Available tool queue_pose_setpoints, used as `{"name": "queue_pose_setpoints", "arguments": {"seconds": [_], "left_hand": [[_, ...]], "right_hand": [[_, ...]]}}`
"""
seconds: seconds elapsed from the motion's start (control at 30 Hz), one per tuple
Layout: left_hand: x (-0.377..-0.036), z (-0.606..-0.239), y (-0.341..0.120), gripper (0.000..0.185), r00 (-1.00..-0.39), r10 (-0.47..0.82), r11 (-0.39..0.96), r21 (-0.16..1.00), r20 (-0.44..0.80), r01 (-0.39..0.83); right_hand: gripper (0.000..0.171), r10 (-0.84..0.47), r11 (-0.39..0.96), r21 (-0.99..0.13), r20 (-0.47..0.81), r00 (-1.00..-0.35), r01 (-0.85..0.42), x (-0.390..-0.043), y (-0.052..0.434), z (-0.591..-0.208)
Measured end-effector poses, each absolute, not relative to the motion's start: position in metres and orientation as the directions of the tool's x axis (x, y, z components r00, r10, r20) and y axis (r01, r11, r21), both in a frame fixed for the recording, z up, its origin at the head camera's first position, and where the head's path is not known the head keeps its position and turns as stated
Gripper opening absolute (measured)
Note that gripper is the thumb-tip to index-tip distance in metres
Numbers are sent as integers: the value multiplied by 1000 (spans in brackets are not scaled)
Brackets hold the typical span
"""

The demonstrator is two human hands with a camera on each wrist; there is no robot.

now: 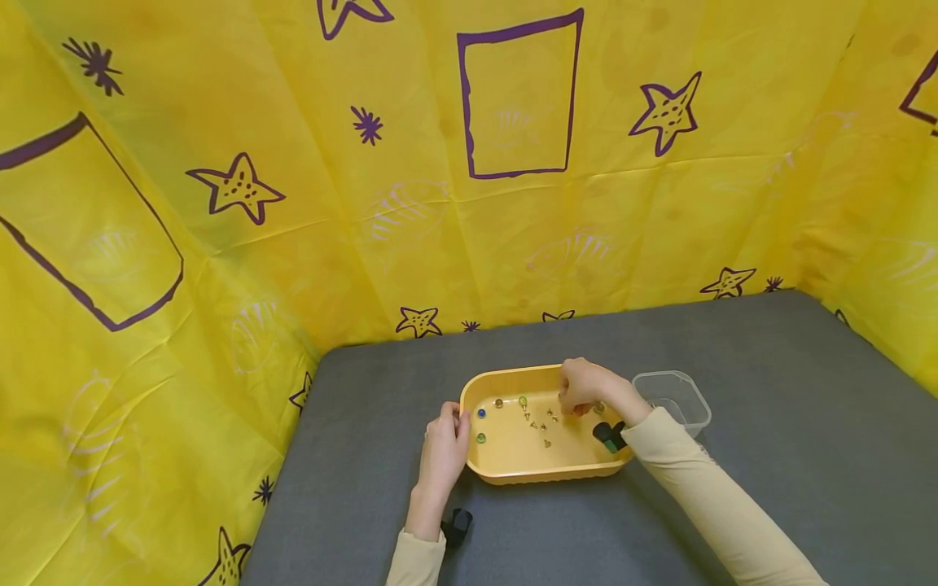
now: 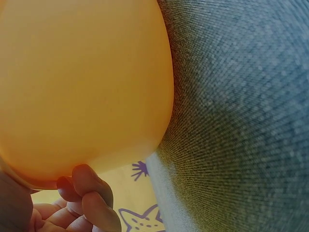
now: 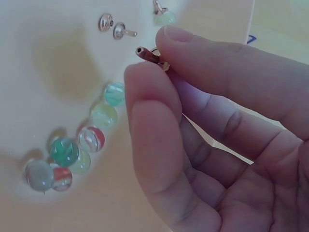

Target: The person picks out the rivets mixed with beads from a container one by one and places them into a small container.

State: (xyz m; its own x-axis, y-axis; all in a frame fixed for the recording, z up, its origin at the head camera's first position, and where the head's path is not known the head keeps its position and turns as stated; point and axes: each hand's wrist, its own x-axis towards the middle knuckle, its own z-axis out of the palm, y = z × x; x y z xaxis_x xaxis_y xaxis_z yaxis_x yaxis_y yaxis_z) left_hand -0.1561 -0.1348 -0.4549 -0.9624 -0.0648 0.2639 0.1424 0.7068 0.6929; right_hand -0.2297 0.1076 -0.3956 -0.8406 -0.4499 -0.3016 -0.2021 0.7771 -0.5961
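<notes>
Two hands are seen at a yellow tray [image 1: 506, 465] on a grey table [image 1: 769, 391]. A small metal pin [image 3: 147, 54] is pinched between thumb and forefinger of the right hand [image 3: 212, 140], inside the tray near its right end. The pin is brownish, with a short shaft and a rounded head; most of the head is covered by the thumb. The left hand [image 1: 443, 452] is curled round the tray's left rim, the fingers [image 2: 89, 195] being tucked under the edge in the left wrist view, where only the tray's underside and the table's weave are shown.

Several glass marbles [image 3: 77, 150] are gathered on the tray floor by the right hand, clear with green, red and blue swirls, some touching one another. More loose pins [image 3: 118, 29] are scattered just beyond them, silver-headed. In the head view the pins and marbles are too small to be told apart clearly.

A clear plastic tub [image 1: 677, 399] is set just beside the tray's right end, partly hidden behind the right wrist. Yellow cloth [image 1: 293, 203] printed with purple stars and frames is hung behind and to both sides of the table.
</notes>
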Motion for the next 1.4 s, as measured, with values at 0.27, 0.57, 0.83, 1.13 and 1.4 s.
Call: {"name": "queue_pose_setpoints", "arguments": {"seconds": [0.27,0.57,0.83,1.13,1.4], "left_hand": [[-156,-456,-135,15,-961,-62,709,690,269,148],[-155,-456,-135,15,-962,-65,712,688,266,142],[-155,-456,-135,15,-956,-59,716,680,286,160],[-156,-456,-135,14,-957,-57,714,682,283,159],[-156,-456,-136,14,-956,-57,713,682,288,163]], "right_hand": [[28,-472,760,-611,-285,-834,-221,-230,118,-391],[19,-460,752,-625,-269,-846,-210,-230,129,-383],[17,-439,761,-621,-283,-853,-186,-230,138,-378],[17,-419,774,-607,-279,-864,-180,-231,146,-375],[13,-418,783,-593,-277,-865,-188,-231,151,-370]]}}
